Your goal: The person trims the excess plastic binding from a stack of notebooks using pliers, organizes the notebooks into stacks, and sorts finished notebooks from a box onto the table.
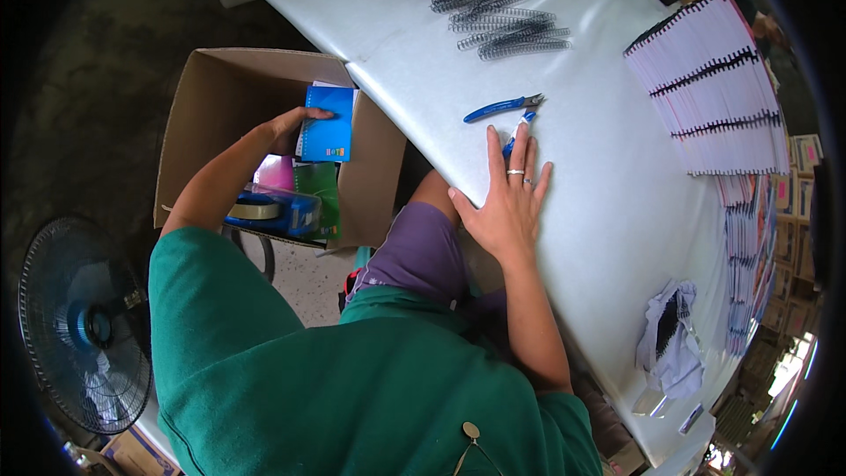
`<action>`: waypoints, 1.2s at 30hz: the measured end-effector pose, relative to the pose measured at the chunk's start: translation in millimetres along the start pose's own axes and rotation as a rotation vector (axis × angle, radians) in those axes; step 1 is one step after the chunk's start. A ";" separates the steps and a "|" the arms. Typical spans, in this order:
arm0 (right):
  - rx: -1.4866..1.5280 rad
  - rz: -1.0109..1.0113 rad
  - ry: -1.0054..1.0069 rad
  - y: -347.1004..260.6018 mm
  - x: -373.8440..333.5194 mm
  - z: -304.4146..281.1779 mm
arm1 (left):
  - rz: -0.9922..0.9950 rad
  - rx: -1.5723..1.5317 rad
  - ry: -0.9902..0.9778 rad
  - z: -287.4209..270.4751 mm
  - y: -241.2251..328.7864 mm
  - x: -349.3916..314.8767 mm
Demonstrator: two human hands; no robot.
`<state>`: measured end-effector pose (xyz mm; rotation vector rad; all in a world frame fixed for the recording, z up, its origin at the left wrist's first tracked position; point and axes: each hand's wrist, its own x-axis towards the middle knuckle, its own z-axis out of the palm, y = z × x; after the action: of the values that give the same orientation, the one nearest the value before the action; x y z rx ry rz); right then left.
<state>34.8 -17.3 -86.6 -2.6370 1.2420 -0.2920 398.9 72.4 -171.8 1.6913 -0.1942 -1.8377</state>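
Observation:
My left hand [291, 126] reaches over an open cardboard box [377, 181] and grips a blue spiral notebook [328, 134], thumb on its cover. Beneath it in the box are a green notebook [322, 190], a pink notebook [275, 173] and a blue and cream object [280, 210] that I cannot make out. My right hand [504, 211] lies flat on the white-covered table [608, 238], fingers spread. Just beyond its fingertips lie blue-handled wire cutters [499, 108]; the fingers partly cover one handle, which has white wrapping.
Loose black spiral coils [511, 26] are heaped at the table's far side. Tall stacks of spiral-bound notebooks [705, 88] stand along the right. A crumpled white bag [674, 335] lies at the near right. On the left stands a fan [86, 324].

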 end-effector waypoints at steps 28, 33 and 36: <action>0.024 0.022 -0.040 -0.9 1.2 -1.4 | 0.084 -0.226 -0.074 -31.2 -14.8 25.1; 0.013 0.027 -0.022 -0.6 1.8 -0.9 | 0.111 -0.219 0.025 -2.2 -2.9 7.8; 0.013 0.023 -0.018 -2.1 2.6 -1.3 | 0.034 -0.175 0.027 -0.8 3.1 7.0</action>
<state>37.6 -18.1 -84.6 -2.6063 1.2602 -0.2716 400.8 66.4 -176.4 1.5811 -0.0491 -1.7525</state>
